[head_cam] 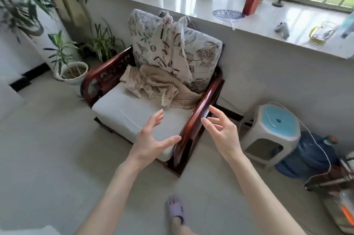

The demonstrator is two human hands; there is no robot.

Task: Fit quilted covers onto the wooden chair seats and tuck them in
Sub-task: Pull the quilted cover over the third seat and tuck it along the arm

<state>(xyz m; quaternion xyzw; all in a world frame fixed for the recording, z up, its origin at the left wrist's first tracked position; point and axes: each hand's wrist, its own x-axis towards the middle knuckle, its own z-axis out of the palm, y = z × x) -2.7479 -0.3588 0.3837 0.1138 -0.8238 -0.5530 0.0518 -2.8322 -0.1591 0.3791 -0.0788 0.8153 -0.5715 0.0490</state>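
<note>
Our left hand point(151, 139) and right hand point(222, 131), mid-frame, fingers spread, hold nothing, over the chair point(201, 118); covers point(159, 83) bunched at seat back.

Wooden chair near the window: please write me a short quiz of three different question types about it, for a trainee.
1. True or false: the left hand grips the beige cloth.
2. The plastic stool stands: A) on the windowsill; B) on the floor beside the wooden chair; C) on the chair's seat.
3. Fill in: the patterned cover hangs over the ____ cushion.
Key: 1 false, it hovers open and holds nothing; 2 B; 3 back.
</note>
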